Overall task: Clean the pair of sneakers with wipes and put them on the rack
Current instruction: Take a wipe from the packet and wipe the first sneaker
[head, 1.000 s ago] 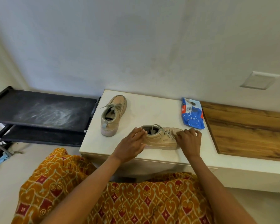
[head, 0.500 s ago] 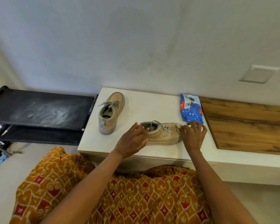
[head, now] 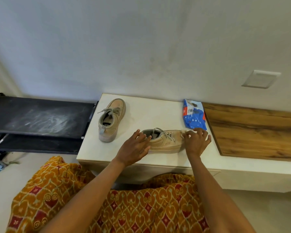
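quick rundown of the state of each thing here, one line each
near sneaker: upright on its sole, toe pointing right, laced
far sneaker: upright, toe toward the wall, laces loose
wipes pack: lying flat on the white counter; whether it is opened cannot be told
rack: top shelf dusty, no shoes on it
left hand: fingers straight at the near sneaker's heel
right hand: fingers spread at its toe

The blue wipes packet (head: 193, 117) carried a white label with a barcode and a red patch beside it, but the print was too small and blurred to read any word.
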`<state>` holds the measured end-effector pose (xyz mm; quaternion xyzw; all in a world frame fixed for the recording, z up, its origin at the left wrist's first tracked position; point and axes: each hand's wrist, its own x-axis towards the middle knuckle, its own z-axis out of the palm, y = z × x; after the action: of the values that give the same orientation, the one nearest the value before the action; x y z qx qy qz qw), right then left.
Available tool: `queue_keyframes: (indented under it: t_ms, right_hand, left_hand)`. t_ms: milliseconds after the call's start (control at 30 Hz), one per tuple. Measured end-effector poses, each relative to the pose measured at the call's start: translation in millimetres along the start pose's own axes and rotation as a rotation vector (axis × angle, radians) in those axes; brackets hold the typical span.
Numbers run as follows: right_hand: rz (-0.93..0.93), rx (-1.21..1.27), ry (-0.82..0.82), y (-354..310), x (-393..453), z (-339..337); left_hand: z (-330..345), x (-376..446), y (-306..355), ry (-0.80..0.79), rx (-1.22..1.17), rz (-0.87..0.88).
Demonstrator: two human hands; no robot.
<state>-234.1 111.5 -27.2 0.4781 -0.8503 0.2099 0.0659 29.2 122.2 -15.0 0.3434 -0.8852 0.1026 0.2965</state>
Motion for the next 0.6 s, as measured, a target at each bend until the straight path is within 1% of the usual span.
queue_keyframes:
  t_ms: [33, 67, 133, 167, 200, 233, 333, 400, 467, 567, 600]
  right_hand:
    - [0.022, 0.029, -0.010, -8, -3, 1]
    - [-0.014, 0.029, -0.017, -13, -7, 3]
    - [-0.163, 0.011, 0.008, -9, -14, 7]
    - [-0.197, 0.013, 0.028, -5, -14, 6]
    - [-0.184, 0.017, 0.039, 0, -10, 6]
    - [-0.132, 0.019, 0.046, 2, -5, 6]
    - [0.144, 0.072, 0.021, -7, 7, 10]
    - [0.280, 0.134, -0.013, -22, 12, 9]
    - [0.296, 0.120, -0.056, -35, 16, 7]
    - [0.165, 0.001, -0.173, -51, 23, 10]
    - [0.110, 0.005, -0.226, -57, 26, 11]
  left_hand:
    - [0, 0, 1, 0.006, -0.005, -0.007]
    - [1, 0, 2, 0.014, -0.007, -0.013]
    - [3, -1, 2, 0.011, -0.017, -0.017]
    - [3, -1, 1, 0.003, -0.015, -0.020]
    - [3, -2, 1, 0.000, -0.011, -0.019]
    - [3, -1, 0, -0.009, -0.011, -0.016]
    - [3, -1, 0, -0.023, -0.004, -0.003]
    - [4, -2, 0, -0.025, -0.002, -0.010]
    - [5, -2, 1, -0.012, 0.000, -0.012]
    - [10, -3, 2, 0.000, 0.021, -0.005]
    - [12, -3, 2, 0.008, 0.046, 0.012]
